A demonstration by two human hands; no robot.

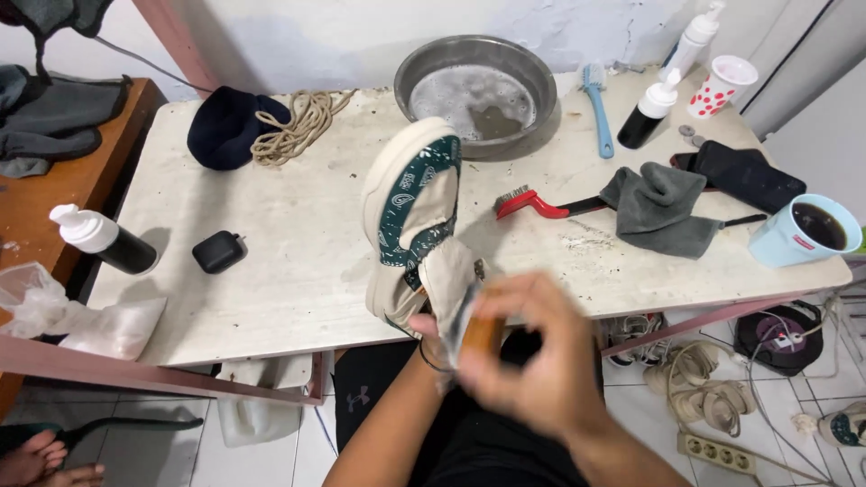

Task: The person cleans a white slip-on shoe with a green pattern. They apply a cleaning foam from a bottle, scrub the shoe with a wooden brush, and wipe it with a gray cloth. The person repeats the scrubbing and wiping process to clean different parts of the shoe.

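A cream slip-on shoe (410, 216) with green patterned side panels is held up on edge over the front of the white table (298, 271), toe pointing away. My left hand (422, 329) grips its heel end from below and is mostly hidden behind the shoe and my other hand. A dark band sits on that wrist. My right hand (537, 361) is blurred with motion and shut on a small brown wooden brush (483, 334) pressed against the shoe's heel area.
A metal basin (406, 68) of soapy water stands at the back. Beside it lie a blue brush (597, 113), red brush (528, 203), grey cloth (663, 212), pump bottles (651, 115), a dotted cup (722, 86) and a blue cup (798, 236). Dark cap (224, 128), laces (302, 122), black case (218, 251) left.
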